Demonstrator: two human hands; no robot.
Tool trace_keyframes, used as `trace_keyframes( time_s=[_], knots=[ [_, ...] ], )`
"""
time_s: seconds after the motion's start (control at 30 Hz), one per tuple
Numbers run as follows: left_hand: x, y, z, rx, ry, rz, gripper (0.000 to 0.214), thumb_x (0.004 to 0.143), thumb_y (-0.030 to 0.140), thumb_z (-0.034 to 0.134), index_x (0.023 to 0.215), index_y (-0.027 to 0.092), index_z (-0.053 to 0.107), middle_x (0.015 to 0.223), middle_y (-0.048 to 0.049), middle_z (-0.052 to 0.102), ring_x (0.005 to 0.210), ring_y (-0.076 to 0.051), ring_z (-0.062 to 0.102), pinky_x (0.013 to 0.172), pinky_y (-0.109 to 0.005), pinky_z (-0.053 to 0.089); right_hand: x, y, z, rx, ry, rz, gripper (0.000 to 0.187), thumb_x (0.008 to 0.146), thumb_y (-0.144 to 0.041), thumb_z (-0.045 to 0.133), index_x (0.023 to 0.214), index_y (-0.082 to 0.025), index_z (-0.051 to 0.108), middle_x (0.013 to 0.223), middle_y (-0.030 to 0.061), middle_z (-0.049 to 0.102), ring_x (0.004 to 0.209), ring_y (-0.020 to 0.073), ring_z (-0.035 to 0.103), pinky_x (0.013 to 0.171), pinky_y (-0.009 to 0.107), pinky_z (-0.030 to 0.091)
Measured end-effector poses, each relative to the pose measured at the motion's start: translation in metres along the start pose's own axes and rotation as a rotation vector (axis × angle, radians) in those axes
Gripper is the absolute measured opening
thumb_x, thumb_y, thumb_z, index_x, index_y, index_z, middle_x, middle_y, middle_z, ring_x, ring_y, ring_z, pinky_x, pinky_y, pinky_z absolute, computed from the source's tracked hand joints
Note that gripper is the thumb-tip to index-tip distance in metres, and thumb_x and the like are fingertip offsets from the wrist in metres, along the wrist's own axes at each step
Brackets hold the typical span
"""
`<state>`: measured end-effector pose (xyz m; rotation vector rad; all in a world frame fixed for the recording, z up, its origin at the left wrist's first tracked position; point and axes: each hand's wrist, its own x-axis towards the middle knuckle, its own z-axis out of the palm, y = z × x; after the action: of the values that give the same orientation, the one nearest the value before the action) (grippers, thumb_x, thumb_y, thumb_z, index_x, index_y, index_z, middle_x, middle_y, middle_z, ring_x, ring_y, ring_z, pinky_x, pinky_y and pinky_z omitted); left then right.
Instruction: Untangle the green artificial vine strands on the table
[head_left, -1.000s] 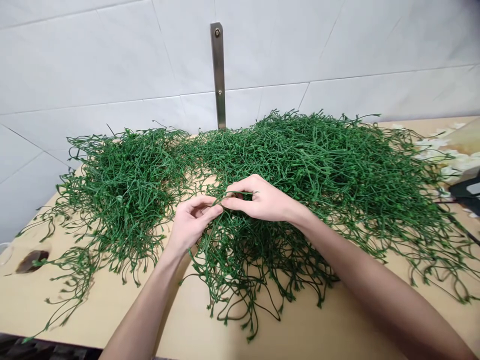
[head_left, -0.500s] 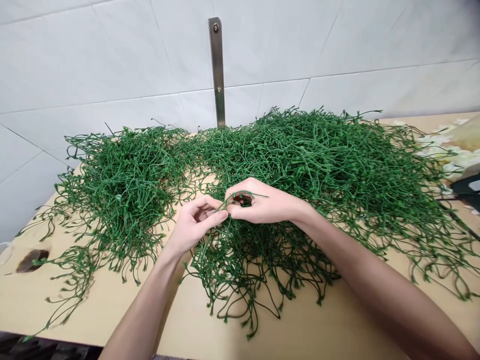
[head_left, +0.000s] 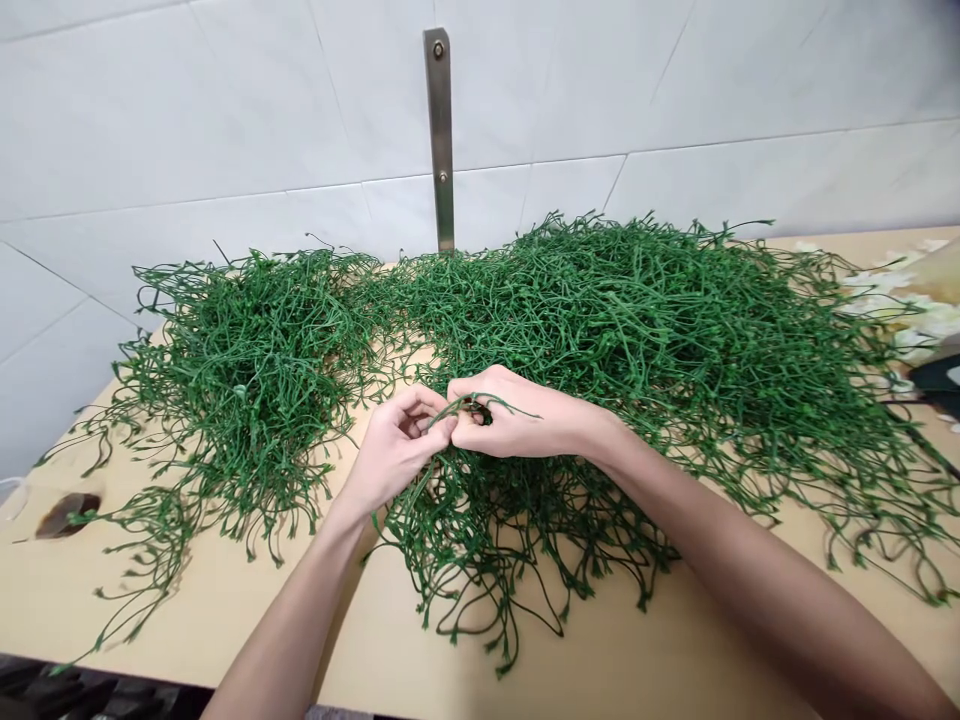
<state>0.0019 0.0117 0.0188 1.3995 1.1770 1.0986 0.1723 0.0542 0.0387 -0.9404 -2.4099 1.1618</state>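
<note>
Thin green artificial stems (head_left: pixel 491 400) pass between my two hands, which meet fingertip to fingertip above the table. My left hand (head_left: pixel 401 440) pinches them between thumb and forefinger. From the other side my right hand (head_left: pixel 517 412) closes thumb and fingers on the same stems, whose loose ends curve over its back. Just below hangs or lies a bunch of green artificial stems (head_left: pixel 517 560) with small tufted tips; whether it joins the held stems is hidden by my hands.
Tangled green stems form a smaller heap (head_left: pixel 247 370) at left and a larger heap (head_left: pixel 645 310) at right on the wooden table (head_left: pixel 420 660). White artificial flowers (head_left: pixel 922 310) lie far right. A metal bracket (head_left: pixel 441 140) stands against the tiled wall. The tabletop has a hole (head_left: pixel 67 515) at left.
My hands stay together on the stems, with fingers slightly shifted. The loose ends over my right hand lie a little lower and flatter. The view has moved slightly.
</note>
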Motion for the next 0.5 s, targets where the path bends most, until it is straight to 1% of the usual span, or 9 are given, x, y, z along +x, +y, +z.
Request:
trace_keyframes(
  time_s=[0.07, 0.17, 0.27, 0.37, 0.43, 0.5],
  knots=[
    [0.0005, -0.0018, -0.0005, 0.002, 0.021, 0.006, 0.024, 0.064, 0.030, 0.079, 0.069, 0.016, 0.061, 0.063, 0.0028, 0.057, 0.055, -0.008, 0.047, 0.050, -0.020, 0.038, -0.0010, 0.0018, -0.0004, -0.041, 0.014, -0.005, 0.019, 0.078, -0.029, 0.051, 0.065, -0.019, 0.041, 0.058, -0.0070, 0.031, 0.054, 0.0074, 0.025, 0.049, 0.023, 0.021],
    [0.0012, -0.0050, -0.0020, -0.006, 0.054, 0.028, 0.023, 0.065, 0.032, 0.078, 0.071, 0.016, 0.062, 0.063, 0.0028, 0.058, 0.053, -0.008, 0.046, 0.049, -0.020, 0.038, -0.0019, 0.0031, -0.0028, -0.083, 0.037, -0.025, 0.018, 0.082, -0.027, 0.047, 0.067, -0.018, 0.047, 0.055, -0.0074, 0.030, 0.053, 0.0074, 0.023, 0.050, 0.023, 0.022],
    [0.0020, -0.0075, -0.0027, -0.028, 0.076, 0.028, 0.022, 0.067, 0.031, 0.077, 0.076, 0.016, 0.063, 0.066, 0.0021, 0.060, 0.056, -0.008, 0.049, 0.052, -0.019, 0.040, -0.0014, 0.0029, -0.0052, -0.101, 0.102, -0.068, 0.025, 0.082, -0.025, 0.047, 0.059, -0.018, 0.041, 0.053, -0.0066, 0.032, 0.053, 0.0072, 0.024, 0.052, 0.024, 0.022],
    [0.0027, -0.0083, -0.0018, -0.062, 0.082, -0.010, 0.028, 0.066, 0.034, 0.079, 0.082, 0.016, 0.064, 0.067, 0.0011, 0.062, 0.061, -0.010, 0.054, 0.058, -0.021, 0.042, 0.0003, 0.0033, -0.0050, -0.135, 0.181, -0.116, 0.028, 0.083, -0.028, 0.048, 0.059, -0.018, 0.039, 0.056, -0.0046, 0.039, 0.058, 0.0091, 0.032, 0.060, 0.026, 0.028],
    [0.0027, -0.0076, -0.0006, -0.043, 0.068, -0.025, 0.031, 0.065, 0.039, 0.079, 0.079, 0.016, 0.064, 0.064, 0.0013, 0.061, 0.059, -0.011, 0.052, 0.056, -0.021, 0.040, 0.0015, 0.0041, -0.0033, -0.159, 0.190, -0.115, 0.027, 0.084, -0.030, 0.047, 0.060, -0.019, 0.041, 0.059, -0.0029, 0.044, 0.064, 0.0119, 0.037, 0.068, 0.028, 0.031],
    [0.0022, -0.0062, 0.0003, 0.032, 0.032, -0.014, 0.032, 0.068, 0.044, 0.077, 0.068, 0.016, 0.063, 0.059, 0.0019, 0.056, 0.055, -0.010, 0.046, 0.052, -0.022, 0.035, 0.0025, 0.0044, -0.0011, -0.165, 0.183, -0.101, 0.027, 0.084, -0.030, 0.046, 0.059, -0.019, 0.040, 0.059, -0.0021, 0.044, 0.066, 0.0134, 0.038, 0.072, 0.029, 0.033]
  ],
)
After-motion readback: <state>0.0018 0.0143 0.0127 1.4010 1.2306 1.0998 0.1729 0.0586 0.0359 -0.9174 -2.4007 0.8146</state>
